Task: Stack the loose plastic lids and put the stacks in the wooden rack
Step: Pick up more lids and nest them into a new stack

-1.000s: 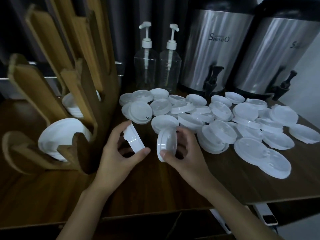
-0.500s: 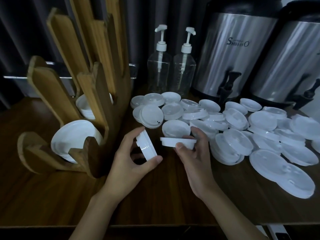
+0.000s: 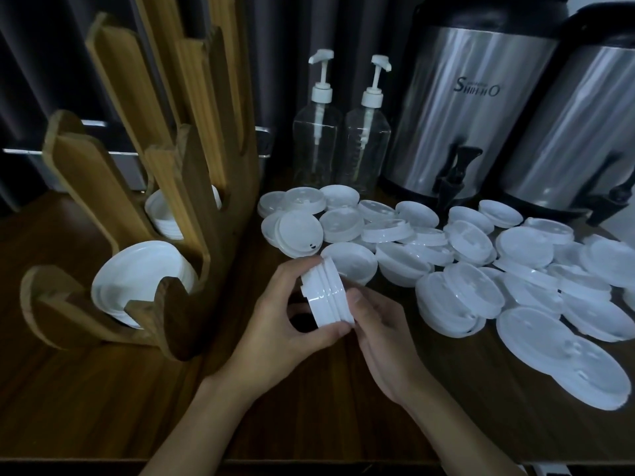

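Currently: left hand (image 3: 275, 314) fingers and thumb wrap a small lid stack (image 3: 326, 293) held on edge above the counter; right hand (image 3: 381, 334) clasps its far face. Wooden rack (image 3: 192, 207) alongside holds lids in two slots. Loose lids (image 3: 481, 269) mostly unstacked, so early going.

Bare tabletop (image 3: 103, 400) lies open from six to eight o'clock. The wooden rack (image 3: 192, 214) blocks nine to eleven; loose lids (image 3: 525, 249) crowd twelve to four, with pump bottles (image 3: 316, 146) and steel urns (image 3: 464, 108) behind.
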A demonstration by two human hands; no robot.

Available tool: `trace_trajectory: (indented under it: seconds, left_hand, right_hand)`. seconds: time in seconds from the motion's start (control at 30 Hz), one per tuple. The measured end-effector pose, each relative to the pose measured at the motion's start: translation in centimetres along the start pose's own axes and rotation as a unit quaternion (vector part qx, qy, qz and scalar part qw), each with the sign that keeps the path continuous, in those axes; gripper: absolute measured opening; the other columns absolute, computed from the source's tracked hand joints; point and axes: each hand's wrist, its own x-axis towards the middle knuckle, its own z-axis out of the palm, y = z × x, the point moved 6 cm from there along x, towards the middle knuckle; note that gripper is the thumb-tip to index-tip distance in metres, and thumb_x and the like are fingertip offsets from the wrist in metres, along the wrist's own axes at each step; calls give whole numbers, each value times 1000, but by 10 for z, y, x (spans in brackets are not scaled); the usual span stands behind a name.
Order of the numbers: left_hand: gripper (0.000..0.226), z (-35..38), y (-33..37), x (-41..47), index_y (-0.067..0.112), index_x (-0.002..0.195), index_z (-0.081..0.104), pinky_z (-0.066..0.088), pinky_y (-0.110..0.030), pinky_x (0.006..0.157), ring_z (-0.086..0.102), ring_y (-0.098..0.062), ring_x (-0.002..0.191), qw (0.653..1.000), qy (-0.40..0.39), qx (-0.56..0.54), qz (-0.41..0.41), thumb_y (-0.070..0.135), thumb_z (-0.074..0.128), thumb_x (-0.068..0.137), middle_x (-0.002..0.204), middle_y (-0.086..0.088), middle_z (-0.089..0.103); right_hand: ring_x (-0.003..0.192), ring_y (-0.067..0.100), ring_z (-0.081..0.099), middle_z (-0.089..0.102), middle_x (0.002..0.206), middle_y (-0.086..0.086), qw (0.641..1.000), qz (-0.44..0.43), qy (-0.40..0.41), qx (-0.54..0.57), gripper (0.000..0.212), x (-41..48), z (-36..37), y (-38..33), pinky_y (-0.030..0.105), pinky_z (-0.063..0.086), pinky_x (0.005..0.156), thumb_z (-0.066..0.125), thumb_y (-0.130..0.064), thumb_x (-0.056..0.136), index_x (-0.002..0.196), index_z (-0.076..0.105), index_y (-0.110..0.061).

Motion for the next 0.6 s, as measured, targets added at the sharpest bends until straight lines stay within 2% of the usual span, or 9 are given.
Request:
trace_trajectory:
  seconds: [0.1,0.17,0.23,0.27,0.37,0.4,0.5,0.6]
  left_hand:
    - [77,-1,0,0,47,137,46,51,-16,93,51,-13,132,1000,0,-2,16,40,86,72,136,14,53]
    - [78,-1,0,0,46,139,46,50,-15,95,49,-12,135,999,0,10,31,38,87,72,139,17,51]
    - [79,-1,2,0,42,140,47,47,-16,100,45,-10,140,999,1,23,49,40,86,72,144,18,49]
    - [78,-1,2,1,40,140,47,46,-16,103,44,-9,141,998,0,26,56,42,86,73,146,18,48]
    - [77,-4,2,0,39,140,46,44,-22,109,41,-6,143,996,1,55,72,45,85,74,148,22,44]
    - [79,-4,3,0,39,141,45,44,-25,110,41,-6,143,995,1,63,77,45,85,74,148,22,43]
    - [77,-4,3,1,36,141,46,47,-22,106,44,-11,141,995,2,63,75,43,86,75,145,18,46]
    - [78,-4,3,2,34,141,47,48,-14,96,47,-11,135,996,4,58,71,39,86,73,140,16,48]
  right_hand:
    - [128,23,60,67,131,9,1000,1,-10,-18,75,1,2,1,46,48,108,73,-66,75,129,66,-15]
    - [126,21,62,69,130,7,999,-3,-3,-33,71,2,2,0,45,50,106,74,-68,73,121,70,-17]
    - [123,21,64,71,125,6,1000,-1,0,-31,73,2,1,0,40,52,103,74,-69,72,121,70,-15]
    - [121,21,65,72,123,7,999,-1,1,-33,70,3,0,0,38,53,101,73,-65,75,122,69,-13]
    - [115,19,67,74,115,4,998,0,-1,-55,42,5,0,2,32,56,92,67,-44,87,117,70,-15]
    - [113,17,68,74,114,2,998,-3,-4,-56,41,5,1,2,29,55,89,69,-45,86,117,71,-17]
    - [115,16,67,73,117,0,999,-3,-18,-40,63,6,2,2,27,55,89,73,-66,75,119,69,-21]
    - [120,19,65,70,123,2,997,-5,-29,-78,70,5,3,4,40,53,99,60,-74,81,128,65,-23]
